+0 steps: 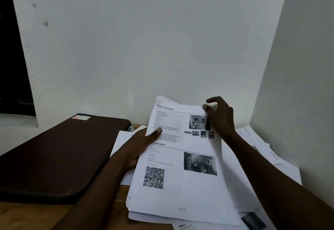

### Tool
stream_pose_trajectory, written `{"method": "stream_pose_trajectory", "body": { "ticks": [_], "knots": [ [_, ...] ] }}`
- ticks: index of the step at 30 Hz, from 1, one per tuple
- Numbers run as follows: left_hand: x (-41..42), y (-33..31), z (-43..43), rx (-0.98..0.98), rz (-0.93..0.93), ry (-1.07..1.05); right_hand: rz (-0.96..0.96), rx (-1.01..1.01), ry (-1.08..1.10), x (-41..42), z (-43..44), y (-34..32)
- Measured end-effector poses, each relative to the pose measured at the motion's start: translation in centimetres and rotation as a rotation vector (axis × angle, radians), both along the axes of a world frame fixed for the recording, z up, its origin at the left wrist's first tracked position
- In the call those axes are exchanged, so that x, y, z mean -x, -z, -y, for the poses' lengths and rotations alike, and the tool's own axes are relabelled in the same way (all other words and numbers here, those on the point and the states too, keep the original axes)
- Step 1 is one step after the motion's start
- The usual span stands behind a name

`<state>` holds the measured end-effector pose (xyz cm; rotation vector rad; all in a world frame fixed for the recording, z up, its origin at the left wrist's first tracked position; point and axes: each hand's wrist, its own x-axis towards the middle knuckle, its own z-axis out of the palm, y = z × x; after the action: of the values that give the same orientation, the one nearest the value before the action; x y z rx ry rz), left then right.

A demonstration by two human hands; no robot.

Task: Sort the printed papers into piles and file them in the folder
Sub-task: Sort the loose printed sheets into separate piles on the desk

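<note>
folder [59, 155]: dark brown, closed, flat on the wooden table [27, 215] at far left, apart from the papers. Looks like nothing is filed yet.
left hand [139, 145]: grips the stack [180, 193] at its left edge, thumb on top over the print, fingers underneath.
stack: raised and tilted toward the camera. Top sheet shows text, photos and a QR code [154, 177].
right hand [219, 117]: pinches the top sheet's upper right corner, which is bent up.
loose sheets [262, 145]: spread under and right of the stack, up against the wall.
step (judged): peeling off the top sheet to sort it.
risk 1: two sheets lift together, so one lands in the wrong pile.
risk 2: pulling against the left thumb's clamp creases or tears the corner.
risk 3: the left grip slackens, the stack slides into the loose sheets and the piles mix.
</note>
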<state>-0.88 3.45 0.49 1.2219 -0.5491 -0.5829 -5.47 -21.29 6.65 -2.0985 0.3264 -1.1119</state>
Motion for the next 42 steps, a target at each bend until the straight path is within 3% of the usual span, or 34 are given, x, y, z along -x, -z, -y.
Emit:
{"method": "stream_pose_trajectory", "body": {
  "ticks": [2,4,7,10,13,15,18,22,24,26,31,35,39,42],
  "knots": [
    [-0.2,0.2,0.1,-0.020,0.029,-0.044,0.004,-0.098,-0.032,0.0,-0.1,0.0],
    [-0.7,0.4,-0.1,-0.009,0.027,-0.110,-0.028,-0.319,-0.115,0.2,0.5,0.2],
    [-1.4,0.6,-0.4,0.016,-0.009,-0.196,-0.198,-0.426,-0.224,1.6,1.2,1.5],
    [-1.5,0.4,-0.5,0.034,-0.043,-0.249,-0.354,-0.559,-0.540,2.7,1.2,4.4],
    [-0.7,-0.1,-0.4,0.041,-0.058,-0.242,-0.285,-0.590,-0.745,3.3,-0.9,6.4],
    [-0.3,-0.3,-0.7,0.023,-0.075,-0.206,-0.183,-0.634,-0.704,3.1,-2.0,6.8],
    [-0.7,0.1,-1.7,-0.090,-0.046,-0.220,-0.255,-0.436,-0.549,2.8,-2.5,6.7],
    [-1.6,1.5,-3.0,-0.282,0.074,-0.290,-0.440,-0.089,0.041,3.9,1.5,6.6],
    [-1.8,1.8,-3.0,-0.300,0.076,-0.358,-0.579,-0.010,0.198,5.0,3.7,7.1],
    [-2.4,1.9,-2.9,-0.299,0.089,-0.403,-0.684,-0.016,0.208,5.4,4.7,7.4],
    [-2.8,2.4,-2.7,-0.376,0.119,-0.459,-0.689,-0.139,0.063,4.2,3.1,6.9],
    [-2.8,2.4,-2.7,-0.390,0.108,-0.452,-0.607,-0.450,-0.132,3.6,2.2,7.1],
    [-2.5,2.1,-2.4,-0.330,0.079,-0.460,-0.479,-0.094,0.086,4.0,2.6,6.6],
    [-2.4,1.9,-2.6,-0.274,0.023,-0.452,-0.277,-0.127,0.194,4.9,3.1,4.7]
  ]
}}
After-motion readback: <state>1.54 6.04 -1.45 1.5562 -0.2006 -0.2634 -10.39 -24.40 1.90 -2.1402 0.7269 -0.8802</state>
